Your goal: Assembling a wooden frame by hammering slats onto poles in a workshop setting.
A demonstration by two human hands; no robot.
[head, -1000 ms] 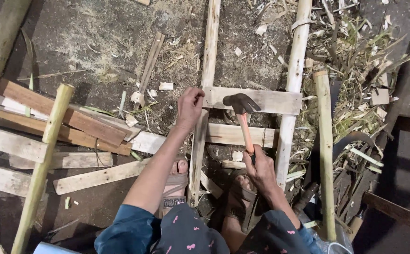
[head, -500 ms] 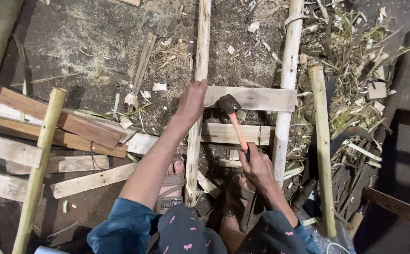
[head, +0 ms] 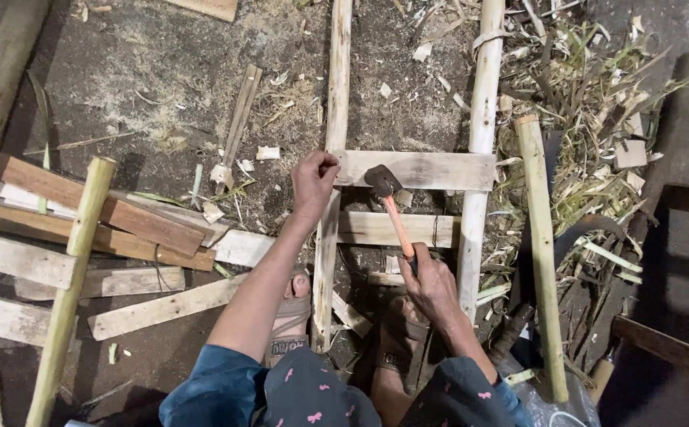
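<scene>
My right hand [head: 430, 278] grips the orange handle of a hammer [head: 390, 204], whose dark head hangs just over a flat wooden crosspiece [head: 431, 168]. That crosspiece spans two pale upright poles, the left pole [head: 332, 142] and the right pole [head: 480, 126]. My left hand [head: 313, 179] pinches something small at the crosspiece's left end, over the left pole; what it pinches is too small to tell. A second crosspiece [head: 396, 228] lies just below. Both my sandalled feet [head: 290, 316] rest beside the poles.
Wooden planks [head: 99, 213] and a bamboo pole [head: 71, 277] lie at the left. Another bamboo pole [head: 540, 245] lies at the right among split bamboo scraps [head: 597, 111]. Chips and sawdust cover the dark ground. A thick log [head: 0, 87] runs along the far left.
The hammer head has swung down and leftwards towards the crosspiece's left end. My left hand has stayed at the crosspiece's left end. The view has shifted slightly.
</scene>
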